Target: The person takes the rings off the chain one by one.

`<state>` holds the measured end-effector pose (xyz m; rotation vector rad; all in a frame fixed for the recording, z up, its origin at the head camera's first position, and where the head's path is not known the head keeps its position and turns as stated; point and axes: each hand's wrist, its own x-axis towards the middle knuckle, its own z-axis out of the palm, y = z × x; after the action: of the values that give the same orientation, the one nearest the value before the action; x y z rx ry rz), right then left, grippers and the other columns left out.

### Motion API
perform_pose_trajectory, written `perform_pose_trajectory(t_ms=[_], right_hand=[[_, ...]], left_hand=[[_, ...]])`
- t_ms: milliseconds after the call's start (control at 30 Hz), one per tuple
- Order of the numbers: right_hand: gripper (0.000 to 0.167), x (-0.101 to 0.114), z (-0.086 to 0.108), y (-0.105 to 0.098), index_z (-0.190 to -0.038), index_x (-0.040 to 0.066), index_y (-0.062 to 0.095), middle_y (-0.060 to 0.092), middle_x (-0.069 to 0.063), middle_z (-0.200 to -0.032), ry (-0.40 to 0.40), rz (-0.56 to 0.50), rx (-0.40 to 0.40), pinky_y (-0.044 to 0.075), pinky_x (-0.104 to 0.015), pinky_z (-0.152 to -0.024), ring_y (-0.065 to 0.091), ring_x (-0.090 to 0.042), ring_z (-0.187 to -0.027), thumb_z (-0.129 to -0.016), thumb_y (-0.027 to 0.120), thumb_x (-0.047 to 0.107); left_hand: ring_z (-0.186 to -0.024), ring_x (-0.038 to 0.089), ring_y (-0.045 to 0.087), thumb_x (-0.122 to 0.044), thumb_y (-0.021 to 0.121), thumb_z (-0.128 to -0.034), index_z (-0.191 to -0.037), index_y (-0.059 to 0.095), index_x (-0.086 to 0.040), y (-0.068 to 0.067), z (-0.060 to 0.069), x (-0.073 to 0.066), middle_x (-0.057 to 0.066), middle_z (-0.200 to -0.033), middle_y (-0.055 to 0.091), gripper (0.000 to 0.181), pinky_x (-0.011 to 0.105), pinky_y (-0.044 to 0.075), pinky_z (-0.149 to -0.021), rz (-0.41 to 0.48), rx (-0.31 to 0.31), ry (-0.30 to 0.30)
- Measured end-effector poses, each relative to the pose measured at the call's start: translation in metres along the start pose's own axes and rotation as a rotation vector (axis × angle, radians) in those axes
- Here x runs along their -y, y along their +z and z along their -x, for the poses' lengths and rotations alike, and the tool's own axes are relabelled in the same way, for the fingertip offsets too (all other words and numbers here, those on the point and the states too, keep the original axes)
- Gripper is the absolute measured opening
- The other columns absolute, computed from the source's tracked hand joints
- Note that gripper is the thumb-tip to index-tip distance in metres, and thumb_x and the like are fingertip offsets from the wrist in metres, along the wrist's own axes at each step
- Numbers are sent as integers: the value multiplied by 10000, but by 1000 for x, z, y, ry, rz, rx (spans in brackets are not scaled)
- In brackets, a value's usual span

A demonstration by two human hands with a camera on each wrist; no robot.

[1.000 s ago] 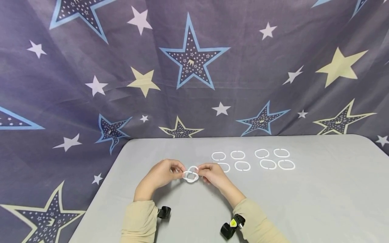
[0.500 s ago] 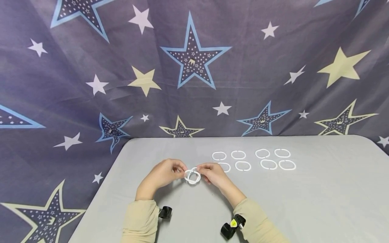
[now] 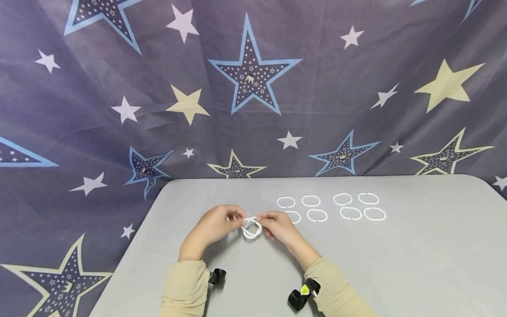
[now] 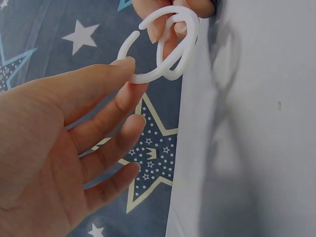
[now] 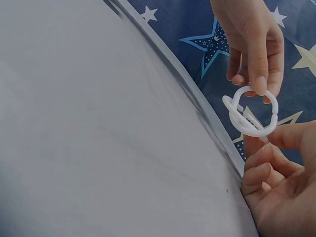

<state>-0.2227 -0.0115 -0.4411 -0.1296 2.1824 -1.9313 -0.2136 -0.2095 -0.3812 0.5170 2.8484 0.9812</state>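
Two white split plastic links are interlocked and held above the table. My left hand [image 3: 219, 222] pinches one link [image 4: 145, 78] between thumb and index finger; the other fingers are spread in the left wrist view. That link has a narrow gap in its side. Through it passes the second link [image 5: 236, 114], tilted across the first. With thumb and index fingertips my right hand [image 3: 279, 226] pinches the second link; its other fingers curl inward in the right wrist view. In the head view the fingertips nearly meet, and the links overlap between them.
On the grey table [image 3: 428, 255], several loose white split links [image 3: 317, 210] lie in two groups beyond my right hand. One is partly hidden by that hand. A star-patterned cloth [image 3: 317, 97] hangs behind the table. A black camera [image 3: 218, 277] sits at each wrist.
The upper link has tilted down, so the two links overlap more closely. My left hand has shifted slightly to the right, nearer my right hand, which has barely moved.
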Motion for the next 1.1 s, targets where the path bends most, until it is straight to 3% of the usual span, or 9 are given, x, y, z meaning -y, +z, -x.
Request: perform_pose_trajectory(t_ms=[667, 1100], right_hand=[[206, 2, 1, -1, -1040, -19, 725, 541, 10, -611, 23, -6, -4, 353, -203, -462, 434, -75, -489, -911, 659, 127], [215, 2, -2, -5, -1033, -55, 718, 579, -2, -649, 15, -71, 6, 351, -190, -468, 442, -63, -515, -886, 680, 98]], left_hand=[[-824, 115, 592, -131, 754, -865, -927, 757, -220, 4, 0, -5, -139, -874, 658, 109, 326, 448, -708, -54, -18, 50], [-814, 135, 599, -132, 770, -855, -888, 747, -238, 5, 0, -5, -160, -859, 650, 113, 311, 446, -680, -72, -26, 60]])
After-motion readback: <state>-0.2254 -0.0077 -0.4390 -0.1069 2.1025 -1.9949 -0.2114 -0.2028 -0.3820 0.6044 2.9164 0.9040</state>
